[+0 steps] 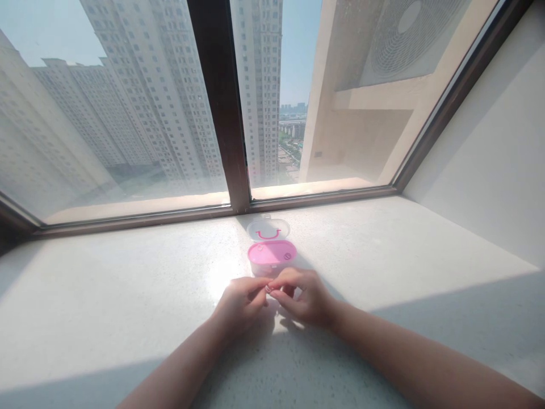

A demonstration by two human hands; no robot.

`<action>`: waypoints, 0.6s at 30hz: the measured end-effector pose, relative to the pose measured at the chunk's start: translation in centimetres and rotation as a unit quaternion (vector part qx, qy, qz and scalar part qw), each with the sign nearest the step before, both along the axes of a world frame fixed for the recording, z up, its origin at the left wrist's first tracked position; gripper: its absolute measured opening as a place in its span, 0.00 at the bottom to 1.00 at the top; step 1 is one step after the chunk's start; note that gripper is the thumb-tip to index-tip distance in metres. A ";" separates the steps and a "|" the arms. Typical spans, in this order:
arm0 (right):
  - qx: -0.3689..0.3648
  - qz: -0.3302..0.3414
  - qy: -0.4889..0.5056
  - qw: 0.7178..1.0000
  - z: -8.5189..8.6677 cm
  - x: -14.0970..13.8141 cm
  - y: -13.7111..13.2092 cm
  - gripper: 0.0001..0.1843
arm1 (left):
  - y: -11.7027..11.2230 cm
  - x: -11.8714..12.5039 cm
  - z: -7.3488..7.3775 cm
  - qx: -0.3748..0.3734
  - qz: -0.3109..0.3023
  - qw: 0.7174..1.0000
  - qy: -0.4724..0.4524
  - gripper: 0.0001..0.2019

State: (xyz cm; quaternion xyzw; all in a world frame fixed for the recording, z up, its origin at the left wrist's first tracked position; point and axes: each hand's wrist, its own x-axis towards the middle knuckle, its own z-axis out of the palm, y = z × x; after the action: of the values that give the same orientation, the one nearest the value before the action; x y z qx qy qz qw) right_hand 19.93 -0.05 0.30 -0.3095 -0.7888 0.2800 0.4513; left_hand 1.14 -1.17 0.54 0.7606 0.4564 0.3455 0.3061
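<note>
My left hand (243, 301) and my right hand (302, 295) meet over the windowsill, fingertips pinched together. Between them is a small reddish-and-white thing (268, 288), mostly covered by the fingers and too small to name. Just beyond the hands stands a small oval plastic box with a pink inner tray (272, 251). Its clear lid (268, 228), with a pink handle, is tipped back toward the window. On the tray lie a small dark ring-shaped item (288, 256) on the right and a pale one (260, 248) on the left.
The pale speckled windowsill (140, 284) stretches out on both sides, crossed by sunlight and shadow. A dark window frame (240, 199) borders its far edge, with tall buildings outside. A white wall (481, 170) rises on the right.
</note>
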 end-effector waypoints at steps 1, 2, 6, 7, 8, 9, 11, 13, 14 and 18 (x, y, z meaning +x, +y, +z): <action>0.000 -0.001 0.005 1.000 0.1 0.0 0.0 0.07 | 0.1 -0.1 -0.1 0.006 0.015 1.000 -0.015 0.12; 0.001 -0.003 0.008 1.000 0.2 0.1 0.0 0.08 | 0.1 -0.2 -0.2 0.011 0.032 0.999 -0.033 0.11; 0.000 -0.002 -0.007 1.000 0.0 0.1 0.3 0.08 | 0.6 -0.5 0.0 -0.050 0.069 0.991 -0.108 0.10; -0.003 0.004 -0.013 1.000 -0.1 0.1 0.4 0.08 | 0.7 -0.5 0.2 -0.076 0.071 0.987 -0.123 0.09; -0.006 0.012 -0.019 1.000 -0.3 0.0 0.5 0.07 | 0.8 -0.5 0.4 -0.097 0.073 0.983 -0.136 0.10; -0.010 0.024 -0.026 0.999 -0.5 -0.1 0.5 0.07 | 0.9 -0.6 0.6 -0.110 0.075 0.980 -0.146 0.10; -0.015 0.049 -0.039 0.998 -0.7 -0.3 0.6 0.07 | 1.1 -0.7 1.1 -0.116 0.082 0.978 -0.151 0.10; -0.021 0.070 -0.050 0.996 -0.9 -0.5 0.6 0.08 | 1.2 -0.8 1.5 -0.110 0.093 0.979 -0.146 0.11; -0.025 0.077 -0.053 0.995 -1.0 -0.6 0.6 0.08 | 1.2 -0.9 1.7 -0.104 0.099 0.980 -0.139 0.11; -0.037 0.090 -0.053 0.994 -1.2 -0.8 0.8 0.08 | 1.3 -1.5 2.9 -0.072 0.088 0.992 -0.055 0.12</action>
State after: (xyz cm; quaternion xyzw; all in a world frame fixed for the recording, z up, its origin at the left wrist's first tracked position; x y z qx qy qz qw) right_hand 19.13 0.75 -0.94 -0.2678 -0.8255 0.3316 0.3700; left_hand -0.38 0.14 3.39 0.6731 0.5281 0.3787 0.3530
